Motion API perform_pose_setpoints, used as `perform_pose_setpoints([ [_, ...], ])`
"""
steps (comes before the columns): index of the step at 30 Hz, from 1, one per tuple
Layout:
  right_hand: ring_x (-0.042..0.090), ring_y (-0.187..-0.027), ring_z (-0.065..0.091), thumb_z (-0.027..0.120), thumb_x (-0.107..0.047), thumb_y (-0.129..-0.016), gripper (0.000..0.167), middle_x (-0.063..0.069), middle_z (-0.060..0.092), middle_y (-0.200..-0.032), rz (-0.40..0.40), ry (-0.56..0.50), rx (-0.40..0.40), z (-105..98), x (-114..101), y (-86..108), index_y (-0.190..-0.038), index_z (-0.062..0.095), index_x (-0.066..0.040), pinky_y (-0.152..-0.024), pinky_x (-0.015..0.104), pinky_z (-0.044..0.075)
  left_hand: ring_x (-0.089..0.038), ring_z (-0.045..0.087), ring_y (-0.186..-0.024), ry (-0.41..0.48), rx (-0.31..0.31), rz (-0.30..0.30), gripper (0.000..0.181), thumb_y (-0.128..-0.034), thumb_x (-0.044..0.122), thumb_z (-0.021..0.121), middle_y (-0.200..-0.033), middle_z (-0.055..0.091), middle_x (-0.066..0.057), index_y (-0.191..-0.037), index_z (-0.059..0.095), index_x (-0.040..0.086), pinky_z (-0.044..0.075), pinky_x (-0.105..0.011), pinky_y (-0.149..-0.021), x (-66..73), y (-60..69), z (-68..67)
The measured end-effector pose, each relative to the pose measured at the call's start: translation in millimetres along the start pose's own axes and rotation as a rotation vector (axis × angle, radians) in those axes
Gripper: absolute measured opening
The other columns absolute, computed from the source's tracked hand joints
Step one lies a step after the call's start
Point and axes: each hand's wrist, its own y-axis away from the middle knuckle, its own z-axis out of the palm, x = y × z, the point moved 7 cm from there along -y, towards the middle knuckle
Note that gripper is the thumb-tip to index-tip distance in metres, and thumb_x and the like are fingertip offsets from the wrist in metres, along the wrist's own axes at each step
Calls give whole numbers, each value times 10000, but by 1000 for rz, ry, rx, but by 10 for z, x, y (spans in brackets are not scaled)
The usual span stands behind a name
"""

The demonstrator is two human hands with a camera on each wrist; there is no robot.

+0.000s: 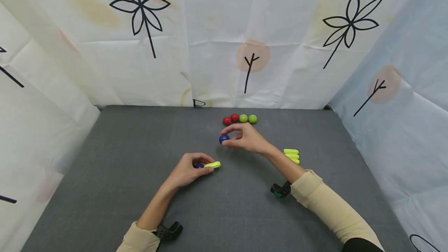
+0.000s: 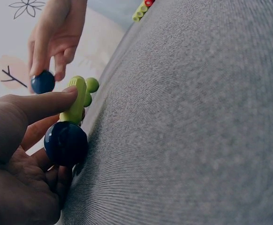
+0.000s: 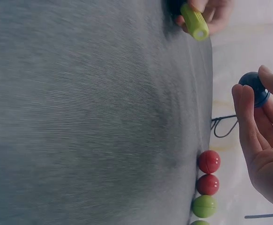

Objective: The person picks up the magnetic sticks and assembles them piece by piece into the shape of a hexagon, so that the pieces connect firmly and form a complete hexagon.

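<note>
pinching the yellow rod (image 1: 214,164), the left hand (image 1: 189,170) has the 1st blue ball (image 2: 66,144) at the rod's left end; a steady hold should help. at least 3 spare rods (image 1: 292,156) lie right of the rod. beyond it, the right hand (image 1: 247,138) pinches a 2nd blue ball (image 1: 224,139), best squared to the rod's bare end. farther beyond: 2 red balls (image 1: 235,118), 2 green balls (image 1: 252,119).

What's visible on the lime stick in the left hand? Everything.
The lime stick is short, looks plastic, with grooves near its free end and a pale round spot on that end face. Free end points right in the head view; the other end meets a glossy blue ball. The left hand pinches it over the gray table.
</note>
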Motion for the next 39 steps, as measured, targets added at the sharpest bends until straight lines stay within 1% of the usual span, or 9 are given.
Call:
perform_pose_setpoints([
  [2, 542, -933, 763, 773, -79, -1003, 330, 248, 724, -1312, 1, 3, -13, 27, 8, 76, -1315, 716, 11, -850, 581, 642, -133, 692, -969, 4, -1, 1, 203, -953, 249, 861, -1102, 815, -21, -1139, 825, 177, 533, -306, -863, -3, -1, 4],
  [4, 532, -935, 765, 778, -93, -1002, 335, 247, 735, -1303, 11, 3, -28, 60, 34, 144, -1318, 720, 2, -842, 551, 648, -133, 694, -968, 6, -1, 0, 204, -952, 248, 862, -1102, 815, -21, -1140, 825, 176, 536, -311, -865, -7, -2, 7],
  [9, 495, -927, 773, 782, -82, -998, 340, 250, 736, -1301, 22, -16, -74, 167, 104, 269, -1318, 716, 14, -817, 414, 666, -132, 690, -967, 7, 3, -5, 201, -954, 248, 860, -1099, 815, -19, -1138, 825, 174, 530, -325, -875, -8, -5, 3],
  [14, 462, -899, 772, 774, -61, -999, 329, 269, 751, -1239, 26, -48, -115, 293, 150, 336, -1307, 709, 30, -777, 318, 648, -140, 688, -963, 9, 2, -4, 206, -953, 248, 861, -1098, 815, -25, -1141, 824, 174, 524, -313, -856, 7, -5, -4],
  [18, 419, -880, 767, 777, -86, -1005, 329, 257, 768, -1188, 41, -41, -138, 381, 194, 360, -1308, 707, 20, -750, 239, 603, -139, 684, -957, 11, 3, 0, 200, -953, 251, 861, -1088, 816, -27, -1132, 824, 171, 514, -294, -838, 10, -1, -7],
  [26, 403, -878, 770, 778, -72, -999, 355, 269, 775, -1164, 40, -36, -143, 417, 181, 413, -1330, 696, 23, -720, 210, 555, -137, 684, -928, 13, 8, 19, 202, -950, 234, 863, -1071, 818, -36, -1130, 821, 153, 517, -270, -821, 16, -1, 27],
  [30, 400, -962, 791, 761, -52, -1005, 380, 269, 727, -1286, 31, -47, -157, 445, 178, 435, -1365, 671, 33, -747, 211, 569, -133, 713, -942, 29, 11, 52, 215, -949, 236, 863, -1070, 826, -46, -1135, 817, 138, 539, -268, -830, 71, -5, 53],
  [34, 335, -1010, 802, 733, -31, -1018, 379, 251, 657, -1385, 27, -73, -163, 485, 190, 443, -1386, 658, 23, -778, 216, 597, -134, 730, -958, 43, 16, 67, 228, -946, 248, 868, -1073, 830, -48, -1138, 813, 138, 560, -282, -862, 112, -7, 72],
  [39, 262, -1031, 794, 715, -24, -1028, 368, 244, 630, -1354, 34, -112, -149, 519, 218, 444, -1388, 644, 13, -805, 214, 606, -139, 745, -999, 55, 20, 70, 262, -930, 268, 887, -1098, 831, -52, -1142, 810, 136, 563, -288, -889, 133, -3, 76],
])
